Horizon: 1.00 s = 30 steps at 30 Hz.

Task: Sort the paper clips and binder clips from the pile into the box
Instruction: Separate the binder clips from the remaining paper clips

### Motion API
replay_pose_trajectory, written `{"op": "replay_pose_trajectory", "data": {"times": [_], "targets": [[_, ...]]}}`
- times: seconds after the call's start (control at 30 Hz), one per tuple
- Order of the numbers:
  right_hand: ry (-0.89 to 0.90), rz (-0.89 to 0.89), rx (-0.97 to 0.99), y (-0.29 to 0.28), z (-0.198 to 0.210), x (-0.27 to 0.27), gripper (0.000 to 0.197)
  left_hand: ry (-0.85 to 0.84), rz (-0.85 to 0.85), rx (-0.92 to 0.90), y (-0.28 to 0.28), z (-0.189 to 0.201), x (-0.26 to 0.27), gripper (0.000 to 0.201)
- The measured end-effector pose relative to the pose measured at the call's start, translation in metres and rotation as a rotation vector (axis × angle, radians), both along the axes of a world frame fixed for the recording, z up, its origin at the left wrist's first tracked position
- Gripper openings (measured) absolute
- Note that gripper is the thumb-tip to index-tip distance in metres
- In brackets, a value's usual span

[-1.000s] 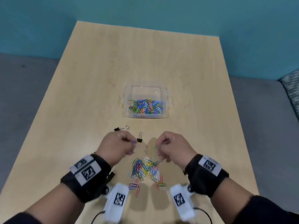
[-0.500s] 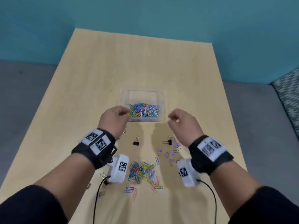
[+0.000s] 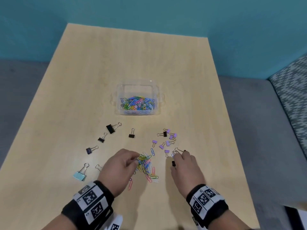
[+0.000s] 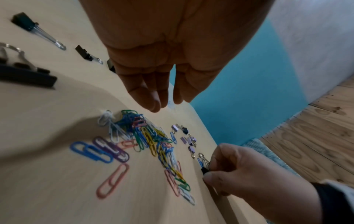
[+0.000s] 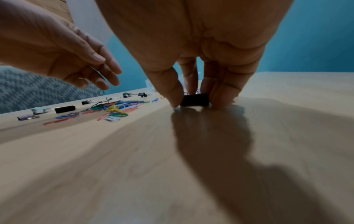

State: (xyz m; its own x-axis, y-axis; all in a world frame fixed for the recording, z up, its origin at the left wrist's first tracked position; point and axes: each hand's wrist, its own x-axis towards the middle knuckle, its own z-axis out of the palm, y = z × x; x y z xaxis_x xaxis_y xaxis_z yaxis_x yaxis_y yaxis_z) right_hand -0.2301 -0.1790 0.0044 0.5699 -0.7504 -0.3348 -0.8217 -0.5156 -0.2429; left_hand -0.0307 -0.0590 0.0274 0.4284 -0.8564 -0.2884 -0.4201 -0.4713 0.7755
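Teal walls behind; light wood-grain table [image 3: 83, 97] carries the work. Clear plastic box [image 3: 139, 83] sits mid-table, holding a heap of coloured paper clips only; no binder clips visible inside.

Remaining pile of coloured paper clips [image 3: 146, 165] lies near the table's front edge, between the hands. Black binder clips are scattered to its left, small lilac binder clips [image 3: 167, 141] to its right, one pale blue binder clip [image 3: 80, 175] far left.

Left hand [image 3: 118, 170]: fingers extended, loosely relaxed, tips at the left edge of the pile. The left wrist view shows nothing held.

Right hand [image 5: 191, 60]: thumb and fingers pinch a black binder clip [image 5: 194, 100], which rests on the table just right of the pile. Its wire handles [image 3: 177, 151] show beyond the fingertips in the head view.

Orientation: clip body lies crosswise between thumb and fingers; long axis (body to handles) runs away from the person, handles pointing toward the box side.

Step, judged: pick-up phase, binder clip grasped but not lifted. Next move calls for lifting it clear and carrying it forward-left to the box; the left hand needs to close on paper clips, which lie tangled, so several may come up together.
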Motion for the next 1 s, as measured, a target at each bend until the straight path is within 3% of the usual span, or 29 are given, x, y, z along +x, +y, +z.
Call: {"op": "replay_pose_trajectory", "data": {"times": [0.27, 0.37, 0.43, 0.5, 0.63, 0.77, 0.9, 1.0], "targets": [[-0.122, -0.021, -0.040, -0.004, 0.008, 0.005, 0.003, -0.052, -0.043, -0.008, 0.019, -0.004, -0.012, 0.019], [-0.186, -0.169, -0.114, -0.025, 0.014, -0.014, 0.006, -0.255, -0.152, 0.005, 0.028, -0.007, -0.012, 0.024], [-0.124, -0.264, -0.127, -0.044, 0.011, -0.031, 0.002, -0.429, -0.206, 0.075, 0.031, -0.012, -0.014, 0.027], [-0.045, -0.288, -0.096, -0.056, 0.007, -0.042, 0.002, -0.494, -0.187, 0.137, 0.031, -0.017, -0.016, 0.038], [-0.031, -0.140, -0.196, -0.043, 0.005, -0.042, 0.008, -0.465, -0.197, 0.176, 0.031, -0.025, -0.020, 0.049], [-0.063, 0.230, -0.189, 0.010, -0.002, -0.024, 0.043, -0.547, -0.285, 0.146, 0.036, -0.035, -0.019, 0.058], [0.054, 0.203, -0.101, 0.038, -0.012, -0.016, 0.053, -0.598, -0.388, 0.189, 0.033, -0.044, -0.016, 0.065], [0.026, 0.273, -0.075, 0.059, -0.003, -0.006, 0.054, -0.584, -0.403, 0.206, 0.034, -0.045, -0.018, 0.066]]}}
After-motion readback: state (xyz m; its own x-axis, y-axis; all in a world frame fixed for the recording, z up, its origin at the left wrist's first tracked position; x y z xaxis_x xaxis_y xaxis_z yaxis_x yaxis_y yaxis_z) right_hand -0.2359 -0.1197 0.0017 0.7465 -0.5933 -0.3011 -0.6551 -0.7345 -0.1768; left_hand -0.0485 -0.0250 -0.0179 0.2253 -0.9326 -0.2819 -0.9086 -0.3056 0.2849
